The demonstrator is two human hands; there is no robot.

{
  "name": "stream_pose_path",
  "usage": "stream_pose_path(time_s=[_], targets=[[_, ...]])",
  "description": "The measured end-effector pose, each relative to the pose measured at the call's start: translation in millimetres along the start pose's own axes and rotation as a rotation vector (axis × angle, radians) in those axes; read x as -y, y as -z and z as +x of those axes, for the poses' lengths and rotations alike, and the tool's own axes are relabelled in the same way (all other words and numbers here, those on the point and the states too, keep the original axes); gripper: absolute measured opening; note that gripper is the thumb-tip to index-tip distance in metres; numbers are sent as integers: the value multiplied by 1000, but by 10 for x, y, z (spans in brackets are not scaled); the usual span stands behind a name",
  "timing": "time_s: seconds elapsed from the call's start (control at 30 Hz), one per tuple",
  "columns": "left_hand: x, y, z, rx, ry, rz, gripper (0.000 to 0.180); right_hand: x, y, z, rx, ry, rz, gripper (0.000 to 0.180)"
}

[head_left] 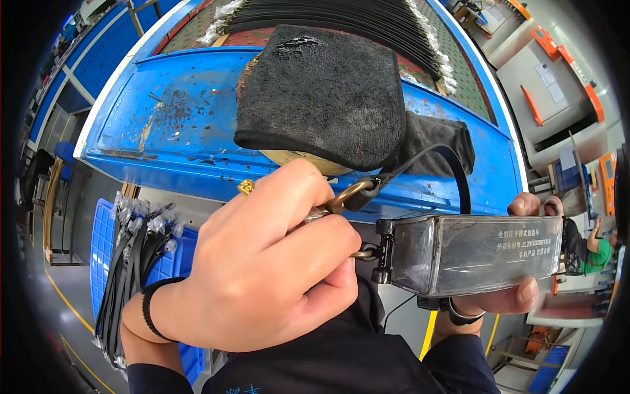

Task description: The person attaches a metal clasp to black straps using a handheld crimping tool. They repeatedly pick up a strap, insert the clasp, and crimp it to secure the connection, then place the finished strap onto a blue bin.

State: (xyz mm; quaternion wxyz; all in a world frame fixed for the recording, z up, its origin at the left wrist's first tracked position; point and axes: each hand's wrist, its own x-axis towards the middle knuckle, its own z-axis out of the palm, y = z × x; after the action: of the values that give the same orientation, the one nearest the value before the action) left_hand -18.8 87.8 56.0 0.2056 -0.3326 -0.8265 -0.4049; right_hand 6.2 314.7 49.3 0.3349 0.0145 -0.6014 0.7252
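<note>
My left hand [262, 256] is closed round brass-coloured metal hardware [354, 194], most of it hidden by my fingers. From that hardware a thin black strap [459, 174] arcs up and to the right, then drops behind the box. My right hand [505, 301] grips a clear plastic box [485, 259] with dark contents and white print, thumb below and fingers over its far side. A small black roller-like fitting [384, 251] sits on the box's left end, close to my left fingers. Beside it a second brass-coloured ring [365, 253] shows at my fingertips.
A black cloth [321, 98] covers a round pale object on the stained blue tray [177, 118] ahead. A smaller dark cloth [438, 141] lies to its right. Beyond are many black straps [335, 16] in rows. A blue crate [104, 262] with bundled straps [134, 262] stands at left.
</note>
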Motion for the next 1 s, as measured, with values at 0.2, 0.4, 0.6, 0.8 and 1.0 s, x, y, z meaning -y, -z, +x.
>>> stream_pose_path(time_s=[0.2,0.4,0.6,0.8,1.0], targets=[[-9,9,0,1,41,-25,22,3,-3,-34,40,71,-3,97],[30,32,2,-23,32,-17,24,-53,101,-9,71,208,66,92],[-44,53,-13,-59,-3,99,28,2,91,43,-24,32,162,91],[-35,11,-28,-60,-101,171,30,-65,139,72,205,34,203,81],[0,8,-52,-55,-161,208,32,-50,72,110,14,-11,76,89]])
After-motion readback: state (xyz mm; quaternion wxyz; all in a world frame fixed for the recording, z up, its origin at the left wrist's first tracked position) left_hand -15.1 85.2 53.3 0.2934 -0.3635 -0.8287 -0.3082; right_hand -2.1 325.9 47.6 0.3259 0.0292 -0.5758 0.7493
